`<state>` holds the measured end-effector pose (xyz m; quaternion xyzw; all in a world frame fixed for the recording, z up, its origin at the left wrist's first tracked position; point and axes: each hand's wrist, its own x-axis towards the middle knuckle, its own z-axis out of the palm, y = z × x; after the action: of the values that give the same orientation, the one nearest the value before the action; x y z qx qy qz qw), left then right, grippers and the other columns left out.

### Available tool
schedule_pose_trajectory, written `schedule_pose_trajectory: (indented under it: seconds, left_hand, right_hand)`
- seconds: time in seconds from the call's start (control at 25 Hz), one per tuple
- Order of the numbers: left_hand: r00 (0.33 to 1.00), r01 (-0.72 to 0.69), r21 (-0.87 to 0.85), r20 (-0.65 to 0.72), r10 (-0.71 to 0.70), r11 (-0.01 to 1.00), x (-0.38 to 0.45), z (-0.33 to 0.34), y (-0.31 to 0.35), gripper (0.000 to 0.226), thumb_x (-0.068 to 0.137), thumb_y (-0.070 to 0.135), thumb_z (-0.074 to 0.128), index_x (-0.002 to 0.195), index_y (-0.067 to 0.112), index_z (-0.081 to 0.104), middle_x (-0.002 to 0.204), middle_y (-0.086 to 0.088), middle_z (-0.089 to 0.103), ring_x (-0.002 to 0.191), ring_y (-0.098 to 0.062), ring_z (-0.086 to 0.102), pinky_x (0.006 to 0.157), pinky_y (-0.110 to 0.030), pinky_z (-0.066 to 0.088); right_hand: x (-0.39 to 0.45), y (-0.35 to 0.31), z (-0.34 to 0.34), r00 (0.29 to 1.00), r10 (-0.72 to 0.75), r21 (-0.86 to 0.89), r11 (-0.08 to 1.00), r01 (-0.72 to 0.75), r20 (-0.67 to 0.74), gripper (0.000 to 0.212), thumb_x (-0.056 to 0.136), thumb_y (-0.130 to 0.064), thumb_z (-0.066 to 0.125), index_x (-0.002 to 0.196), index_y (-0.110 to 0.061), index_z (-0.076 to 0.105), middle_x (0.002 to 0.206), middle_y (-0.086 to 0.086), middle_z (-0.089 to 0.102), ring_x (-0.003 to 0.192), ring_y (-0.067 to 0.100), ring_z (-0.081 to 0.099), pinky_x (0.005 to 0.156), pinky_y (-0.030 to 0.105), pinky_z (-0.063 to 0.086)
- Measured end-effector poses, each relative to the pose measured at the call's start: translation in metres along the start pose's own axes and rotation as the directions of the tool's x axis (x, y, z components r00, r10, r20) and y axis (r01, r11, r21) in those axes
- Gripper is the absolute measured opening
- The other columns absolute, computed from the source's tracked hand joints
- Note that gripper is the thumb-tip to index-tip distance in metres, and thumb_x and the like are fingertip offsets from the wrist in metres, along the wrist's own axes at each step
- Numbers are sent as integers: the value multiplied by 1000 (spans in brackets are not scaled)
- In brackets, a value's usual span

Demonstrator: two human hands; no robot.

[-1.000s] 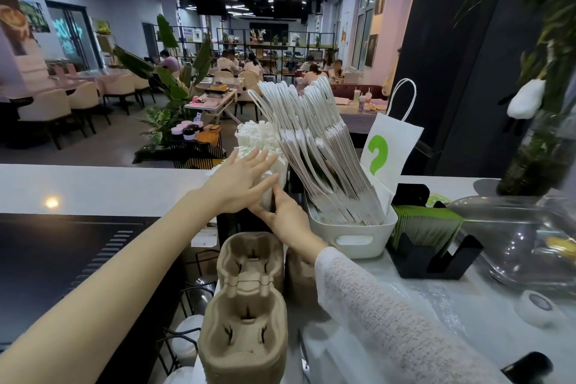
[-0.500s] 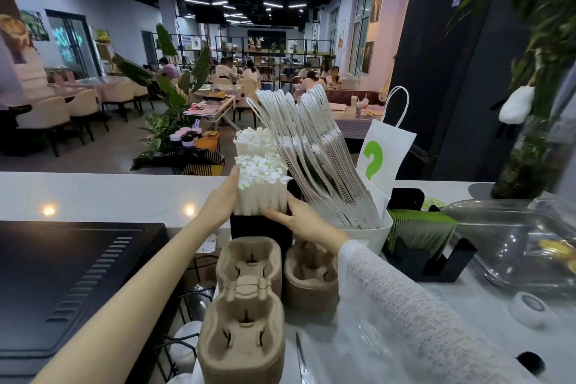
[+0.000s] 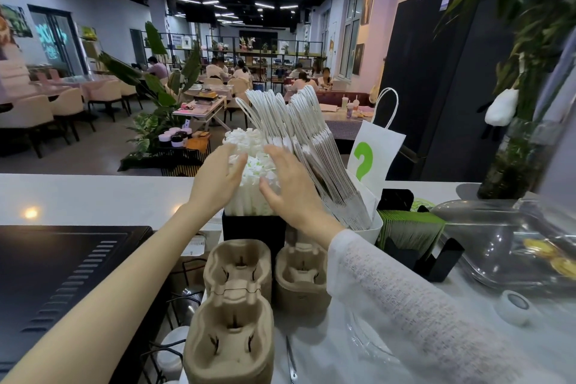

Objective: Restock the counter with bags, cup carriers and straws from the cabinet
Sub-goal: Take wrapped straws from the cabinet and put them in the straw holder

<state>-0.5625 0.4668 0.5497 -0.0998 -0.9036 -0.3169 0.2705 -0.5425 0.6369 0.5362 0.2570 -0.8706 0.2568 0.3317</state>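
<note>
White paper-wrapped straws [image 3: 249,184] stood bunched upright, long axis vertical, crimped tips up, in a black square holder [image 3: 253,229] on the bench [image 3: 93,196]. Left hand [image 3: 215,181] pressed the bundle's left side, fingers straight and together; right hand [image 3: 291,187] pressed its right side and top, fingers spread and relaxed, neither hand clenched. Just right, flat white paper bags [image 3: 311,150] leaned leftward in a white plastic tub [image 3: 375,227], twisted-cord handles up. One open bag [image 3: 375,156] bore a green mark. Moulded brown pulp cup carriers [image 3: 233,321] were stacked in front of the holder, a second stack [image 3: 300,277] beside them.
</note>
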Motion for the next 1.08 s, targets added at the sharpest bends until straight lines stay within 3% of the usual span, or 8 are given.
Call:
schedule_pose_trajectory:
  seconds: [0.12,0.2,0.32,0.48,0.72,0.92,1.08]
  left_hand:
    - [969,-182,316,221,114,931,3,6,9,58,99,35,15,133,2,49,143,-17,46,138,-30,34,115,-51,21]
    - [940,-168,334,337,49,927,0,10,9,54,103,27,14,145,-2,32,156,-20,26,147,-31,17,118,-50,10]
    - [936,-143,312,350,27,939,0,14,4,50,105,21,16,151,-1,15,160,-18,10,150,-28,4,120,-43,4]
    - [947,-124,260,319,36,958,1,15,7,49,105,22,18,151,3,21,159,-13,20,149,-26,12,120,-40,7]
    - [941,-127,264,337,32,956,1,12,8,46,104,23,21,145,7,38,154,-8,36,147,-26,22,114,-43,28]
    - [938,-132,218,344,50,967,-1,9,6,48,104,27,20,145,10,38,153,-7,38,147,-25,23,116,-41,24]
    - [920,-145,230,388,46,962,-2,7,8,49,101,21,31,147,6,31,154,-13,33,147,-32,19,116,-42,18]
  right_hand:
    - [12,-8,8,975,-26,-100,994,49,223,53,95,-24,42,143,-2,41,145,14,46,135,27,41,116,35,27]
    - [11,-9,14,954,25,-124,992,13,300,52,99,-23,34,146,0,36,151,15,38,142,25,31,120,32,17]
    - [9,-4,15,956,52,-113,993,-20,290,50,102,-21,33,147,-1,34,155,13,33,146,20,25,120,27,11]
    - [5,-2,17,966,59,-100,994,-34,253,47,101,-20,35,145,-1,40,152,12,39,144,19,30,119,26,14]
    - [4,-10,14,978,50,-132,991,-23,202,39,99,-18,38,129,-2,55,135,14,57,129,25,48,109,31,29]
    - [27,-20,-2,939,144,-221,972,-76,312,35,93,-25,34,100,-6,64,104,13,66,98,32,61,78,35,44]
    - [41,-22,7,912,177,-101,983,-150,371,33,91,-22,34,107,-8,60,107,12,64,100,30,60,85,40,49]
